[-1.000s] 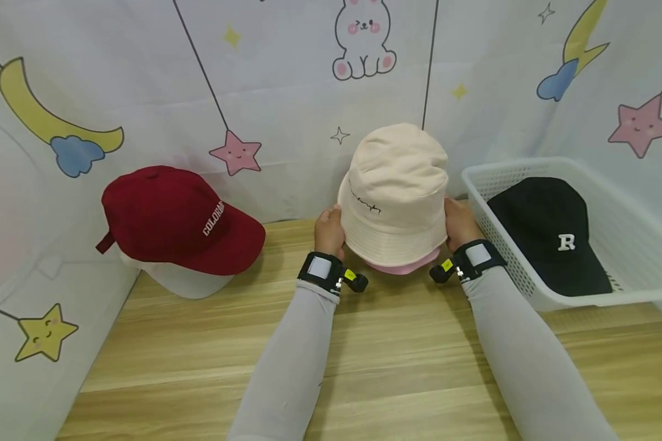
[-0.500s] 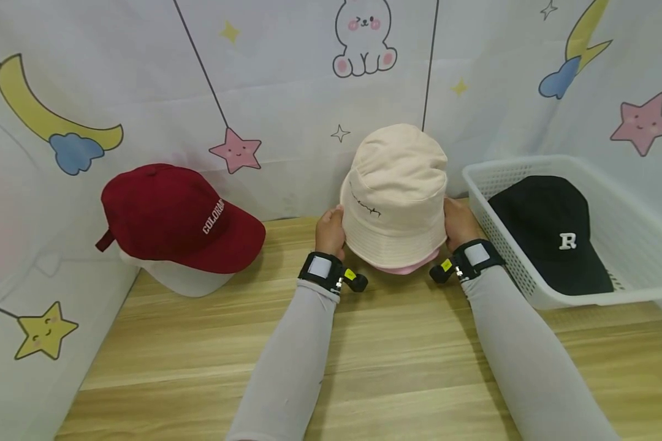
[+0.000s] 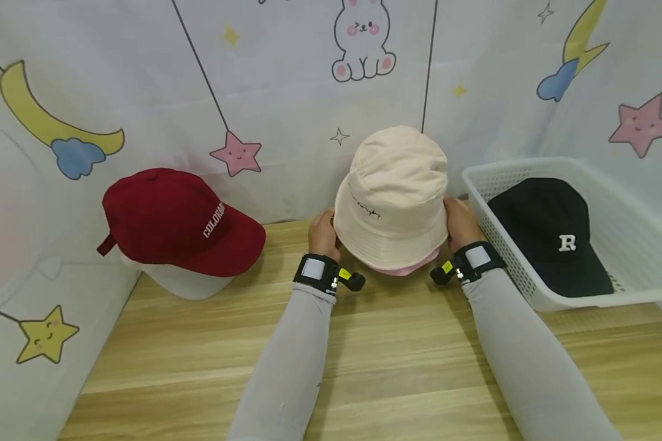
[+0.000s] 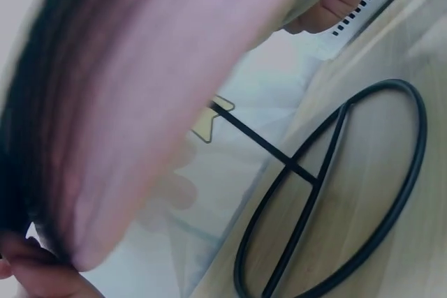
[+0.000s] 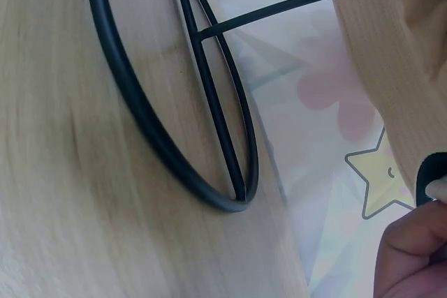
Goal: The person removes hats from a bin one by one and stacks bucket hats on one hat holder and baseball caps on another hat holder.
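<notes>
A cream bucket hat (image 3: 399,184) with small dark script sits upright near the back wall. Below its front brim shows a pink brim (image 4: 167,95), and dark layers lie alongside the pink in the left wrist view. My left hand (image 3: 324,234) grips the brims at the left side. On the opposite side my right hand (image 3: 462,223) grips the brim edge, with a bit of dark fabric at its fingers in the right wrist view. Under the hats, a black wire stand (image 5: 143,116) with a round base rests on the table; the head view hides it.
Left, a red cap (image 3: 160,214) with white lettering sits over a white cap (image 3: 190,283). Right of the hands, a white perforated basket (image 3: 634,220) holds a black cap (image 3: 546,226) with an R. A patterned cloth wall (image 3: 292,110) stands behind the wooden table (image 3: 391,367).
My left hand has shifted slightly left, and the hat's left brim has spread outward with it. The right hand stays almost where it was at the brim.
</notes>
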`<state>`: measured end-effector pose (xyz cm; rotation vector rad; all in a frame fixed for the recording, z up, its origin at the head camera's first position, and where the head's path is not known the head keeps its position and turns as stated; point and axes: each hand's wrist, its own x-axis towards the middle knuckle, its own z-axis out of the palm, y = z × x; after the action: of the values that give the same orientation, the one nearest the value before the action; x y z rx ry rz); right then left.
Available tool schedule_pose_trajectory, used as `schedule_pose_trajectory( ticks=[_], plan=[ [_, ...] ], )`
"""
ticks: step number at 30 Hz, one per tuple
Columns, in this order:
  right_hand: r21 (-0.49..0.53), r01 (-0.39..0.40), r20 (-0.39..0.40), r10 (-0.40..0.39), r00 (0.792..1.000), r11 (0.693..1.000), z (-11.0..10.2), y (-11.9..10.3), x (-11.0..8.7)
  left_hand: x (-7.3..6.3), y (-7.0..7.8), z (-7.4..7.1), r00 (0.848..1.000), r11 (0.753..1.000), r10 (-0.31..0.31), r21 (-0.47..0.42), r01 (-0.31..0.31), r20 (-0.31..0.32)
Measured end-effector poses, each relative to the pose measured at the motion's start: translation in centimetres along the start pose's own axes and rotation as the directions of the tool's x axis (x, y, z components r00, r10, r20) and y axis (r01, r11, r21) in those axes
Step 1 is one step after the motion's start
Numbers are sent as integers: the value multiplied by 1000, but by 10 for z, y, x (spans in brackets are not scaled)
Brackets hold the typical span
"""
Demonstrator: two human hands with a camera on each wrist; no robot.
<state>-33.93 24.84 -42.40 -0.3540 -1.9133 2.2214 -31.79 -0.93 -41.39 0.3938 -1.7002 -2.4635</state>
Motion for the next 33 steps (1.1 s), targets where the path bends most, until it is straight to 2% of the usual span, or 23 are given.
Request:
schedule_pose_trajectory(
  ticks=[6, 10, 14, 16, 19, 22, 24, 30, 33],
  plan=[
    [31, -20, -23, 21, 1000, 999, -6, 1, -1, -1, 3, -3, 1000, 1000, 8, 27, -8, 27],
    [81, -67, 26, 65, 998, 995, -13, 4, -1, 0, 2, -3, 999, 1000, -26, 16, 25, 41],
    [122, -110, 85, 100, 991, 986, -17, 5, -4, 0, 0, -4, 996, 997, -65, -45, 68, 59],
    [83, -109, 92, 101, 991, 991, -18, 5, -7, 0, 1, -4, 995, 995, -70, -71, 75, 65],
    [-51, -59, 93, 64, 994, 997, -16, 2, -14, -2, 5, -5, 996, 992, -73, -97, 79, 55],
    [-185, 21, 109, -1, 994, 982, -14, -3, -21, -4, 12, -5, 996, 990, -80, -114, 84, 43],
    [-243, 48, 107, -22, 994, 969, -13, -6, -25, -5, 17, -6, 996, 989, -76, -124, 81, 39],
    [-307, 108, 89, -84, 992, 946, -11, -12, -29, -8, 33, -3, 997, 988, -68, -139, 70, 25],
    [-297, 139, 89, -118, 989, 945, -11, -16, -30, -10, 38, -2, 997, 988, -61, -139, 68, 53]
  ],
)
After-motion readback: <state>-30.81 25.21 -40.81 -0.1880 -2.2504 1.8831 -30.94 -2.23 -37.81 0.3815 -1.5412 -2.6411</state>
